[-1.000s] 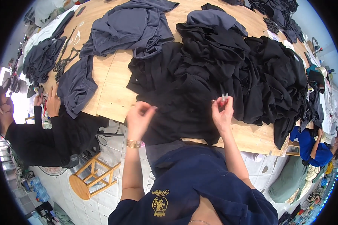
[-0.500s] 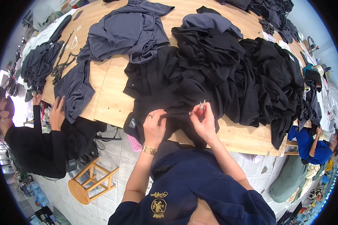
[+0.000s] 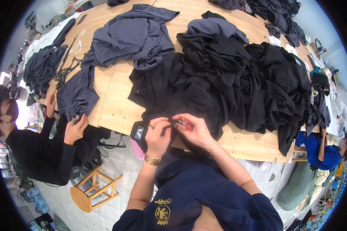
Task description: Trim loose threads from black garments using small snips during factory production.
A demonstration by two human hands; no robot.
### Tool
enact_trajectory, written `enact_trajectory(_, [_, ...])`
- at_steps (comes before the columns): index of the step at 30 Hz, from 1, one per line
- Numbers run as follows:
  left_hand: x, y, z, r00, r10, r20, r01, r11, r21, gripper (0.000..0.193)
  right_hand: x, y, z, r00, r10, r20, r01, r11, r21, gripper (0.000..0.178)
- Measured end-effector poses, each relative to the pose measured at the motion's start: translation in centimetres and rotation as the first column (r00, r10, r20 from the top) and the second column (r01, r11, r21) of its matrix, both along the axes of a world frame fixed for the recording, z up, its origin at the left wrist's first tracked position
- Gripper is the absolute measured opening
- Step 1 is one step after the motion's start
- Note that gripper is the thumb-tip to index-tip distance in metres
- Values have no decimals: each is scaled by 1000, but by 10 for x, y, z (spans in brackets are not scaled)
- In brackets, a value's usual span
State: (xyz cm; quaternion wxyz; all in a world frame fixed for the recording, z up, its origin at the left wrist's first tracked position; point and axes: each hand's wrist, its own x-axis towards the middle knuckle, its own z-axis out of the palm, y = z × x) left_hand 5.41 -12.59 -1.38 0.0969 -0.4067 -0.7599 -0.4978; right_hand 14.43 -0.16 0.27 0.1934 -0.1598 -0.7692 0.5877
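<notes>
A heap of black garments lies at the near edge of the wooden table in front of me. My left hand, with a ring and a gold-coloured bracelet, is closed in a pinch on the edge of the nearest black garment. Close to its right, my right hand is wrapped round a small pair of red-handled thread snips. Its thumb and forefinger reach toward the cloth beside my left fingers. Whether they also grip a thread I cannot make out. A dark label patch shows on the cloth left of my hands.
Dark grey garments are piled further back on the table. At the left a co-worker handles a grey garment. Another person in blue is at far right. A wooden stool stands on the tiled floor.
My right hand has moved left, close to my left hand, and the snips have turned leftward. The left co-worker's near hand has shifted toward me and right.
</notes>
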Motion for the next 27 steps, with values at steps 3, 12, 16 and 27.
enact_trajectory(3, [0, 0, 0, 1000, -1, 8, 1, 1000, 9, 22, 3, -1, -8, 1000, -4, -16, 5, 994, 110, 16])
enact_trajectory(12, [-2, 2, 8, 999, -3, 35, 2, 999, 39, 22, 20, 13, 6, 995, -58, 82, 72, 982, -173, 14])
enact_trajectory(16, [-3, 2, 10, 999, -14, 40, 13, 999, 42, 22, 24, 18, 13, 980, 49, 195, -69, 993, 98, 27])
enact_trajectory(27, [-4, 3, 14, 987, -116, 116, 118, 993, -14, 23, 6, 13, 17, 999, -34, -42, 37, 995, 93, 28])
